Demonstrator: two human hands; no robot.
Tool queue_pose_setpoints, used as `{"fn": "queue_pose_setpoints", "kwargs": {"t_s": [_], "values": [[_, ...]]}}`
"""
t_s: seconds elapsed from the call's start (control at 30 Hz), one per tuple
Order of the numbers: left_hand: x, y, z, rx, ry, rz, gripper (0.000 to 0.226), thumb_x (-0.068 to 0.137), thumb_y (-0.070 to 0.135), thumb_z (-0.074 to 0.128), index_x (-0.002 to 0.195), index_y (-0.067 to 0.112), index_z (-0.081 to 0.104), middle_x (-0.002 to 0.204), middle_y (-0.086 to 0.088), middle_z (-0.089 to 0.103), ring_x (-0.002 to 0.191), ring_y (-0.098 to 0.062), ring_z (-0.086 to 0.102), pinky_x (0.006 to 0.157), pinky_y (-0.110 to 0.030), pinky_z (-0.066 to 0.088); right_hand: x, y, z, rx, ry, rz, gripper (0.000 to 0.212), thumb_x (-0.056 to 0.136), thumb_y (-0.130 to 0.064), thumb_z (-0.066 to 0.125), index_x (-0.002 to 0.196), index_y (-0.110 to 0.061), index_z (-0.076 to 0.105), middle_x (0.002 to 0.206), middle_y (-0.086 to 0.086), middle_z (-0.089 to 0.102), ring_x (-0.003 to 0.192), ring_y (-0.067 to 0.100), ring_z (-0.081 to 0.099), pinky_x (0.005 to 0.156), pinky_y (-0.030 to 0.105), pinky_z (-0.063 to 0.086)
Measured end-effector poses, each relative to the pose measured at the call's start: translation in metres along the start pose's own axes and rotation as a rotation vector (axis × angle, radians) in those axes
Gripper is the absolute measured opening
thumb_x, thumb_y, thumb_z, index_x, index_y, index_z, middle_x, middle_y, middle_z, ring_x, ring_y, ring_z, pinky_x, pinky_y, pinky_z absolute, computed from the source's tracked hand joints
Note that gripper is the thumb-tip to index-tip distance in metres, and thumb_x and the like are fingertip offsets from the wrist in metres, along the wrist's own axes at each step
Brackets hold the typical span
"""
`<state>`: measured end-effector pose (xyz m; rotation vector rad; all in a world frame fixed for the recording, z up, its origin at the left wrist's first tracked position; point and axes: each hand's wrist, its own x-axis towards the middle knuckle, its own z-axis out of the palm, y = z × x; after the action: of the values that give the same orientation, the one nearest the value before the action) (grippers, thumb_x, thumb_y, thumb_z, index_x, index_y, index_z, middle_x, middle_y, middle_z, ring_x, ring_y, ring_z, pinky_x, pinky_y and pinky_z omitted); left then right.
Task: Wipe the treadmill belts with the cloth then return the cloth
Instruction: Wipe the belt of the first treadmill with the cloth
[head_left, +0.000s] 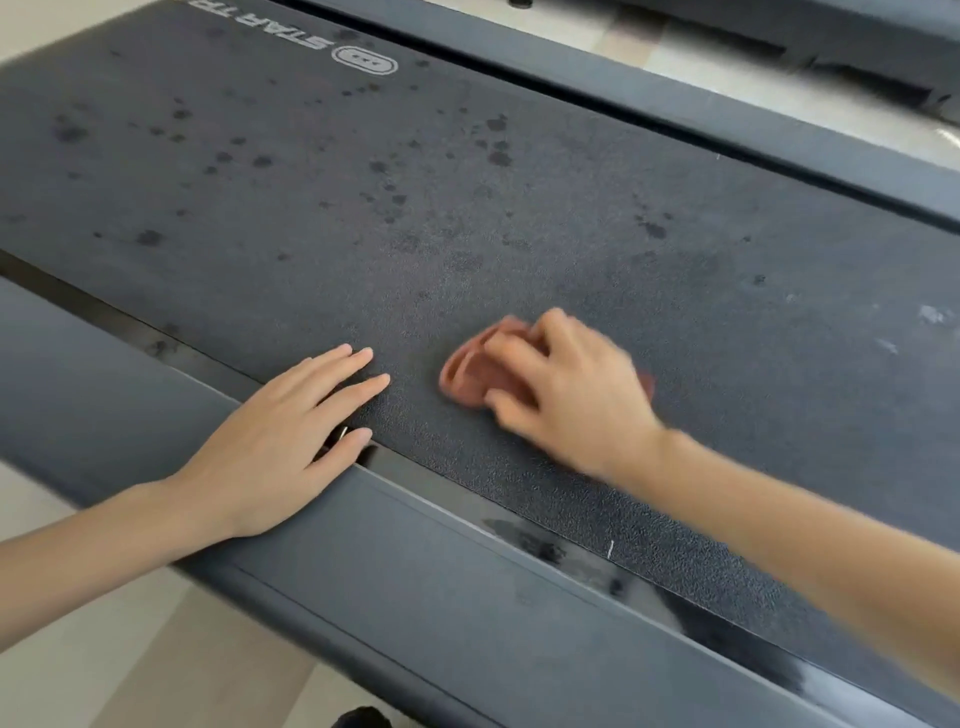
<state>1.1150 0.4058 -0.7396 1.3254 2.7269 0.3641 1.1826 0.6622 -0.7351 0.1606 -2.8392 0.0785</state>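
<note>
From my seat I see the cloth (480, 371) bunched into a small reddish-brown wad that lies on the treadmill belt (363, 208), in its near half and a little right of the middle. My right hand (566, 395) sits on top of it, fingers curled over the wad and gripping it against the belt; hand and cloth are both smeared by blur, so I cannot make out the cloth's folds or weave. A rolled edge of it pokes out to the left of the fingers, and a sliver shows past the far side of the hand. My left hand (280, 447) lies flat, fingers straight and slightly spread, with the palm on the near side rail (415, 571) and the fingertips on the belt, just beside the cloth but not touching it. The belt is dark grey and pebbled, dotted with darker wet-looking spots (498, 156) across its far and left parts, and it has a few pale marks (930, 314) at the right edge. A white logo (366, 61) is printed near the far end. Beyond the far rail (675, 98) is pale floor (727, 67), then another dark machine (831, 41).
</note>
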Motion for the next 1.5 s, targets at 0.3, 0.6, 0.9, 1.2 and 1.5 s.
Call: {"fn": "queue_pose_setpoints", "kwargs": {"t_s": [0.3, 0.6, 0.9, 1.2, 1.5], "values": [[0.0, -0.001, 0.002, 0.008, 0.011, 0.001, 0.061, 0.09, 0.045, 0.024, 0.138, 0.015, 0.046, 0.149, -0.004, 0.036, 0.14, -0.016, 0.024, 0.113, -0.023, 0.01, 0.005, 0.056, -0.003, -0.039, 0.018, 0.051, 0.046, 0.082, -0.054, 0.048, 0.117, -0.028, 0.062, 0.093, 0.008, 0.055, 0.081, 0.03, 0.06, 0.062, 0.035, 0.048], [0.001, 0.0, 0.001, -0.003, 0.007, -0.011, 0.064, 0.088, 0.047, 0.02, 0.138, 0.016, 0.046, 0.149, -0.002, 0.035, 0.141, -0.016, 0.023, 0.113, -0.027, 0.014, 0.008, 0.002, 0.002, -0.065, 0.028, 0.023, 0.037, 0.081, -0.045, 0.057, 0.107, -0.019, 0.064, 0.09, 0.013, 0.056, 0.071, 0.032, 0.06, 0.053, 0.03, 0.037], [0.001, -0.001, 0.0, -0.002, -0.018, -0.018, 0.065, 0.088, 0.047, 0.02, 0.139, 0.016, 0.044, 0.15, -0.002, 0.033, 0.141, -0.018, 0.023, 0.113, -0.028, 0.015, 0.001, 0.047, -0.002, -0.034, 0.026, 0.058, 0.041, 0.082, -0.054, 0.049, 0.117, -0.034, 0.059, 0.092, 0.005, 0.054, 0.081, 0.029, 0.061, 0.059, 0.031, 0.046], [0.0, 0.0, 0.0, -0.01, -0.011, -0.034, 0.065, 0.087, 0.047, 0.018, 0.139, 0.018, 0.044, 0.15, 0.001, 0.032, 0.141, -0.013, 0.021, 0.112, -0.025, 0.013, 0.033, 0.067, 0.01, -0.16, 0.024, 0.259, 0.042, 0.087, -0.049, 0.052, 0.12, -0.022, 0.057, 0.102, 0.018, 0.055, 0.086, 0.037, 0.059, 0.069, 0.038, 0.045], [0.0, 0.0, 0.0, -0.021, -0.016, -0.037, 0.061, 0.089, 0.046, 0.022, 0.138, 0.019, 0.046, 0.149, 0.004, 0.033, 0.14, -0.008, 0.02, 0.11, -0.013, 0.005, 0.017, 0.045, 0.01, -0.016, 0.036, -0.084, 0.05, 0.086, -0.058, 0.045, 0.124, -0.029, 0.057, 0.094, 0.009, 0.055, 0.085, 0.029, 0.056, 0.066, 0.039, 0.049]]}}
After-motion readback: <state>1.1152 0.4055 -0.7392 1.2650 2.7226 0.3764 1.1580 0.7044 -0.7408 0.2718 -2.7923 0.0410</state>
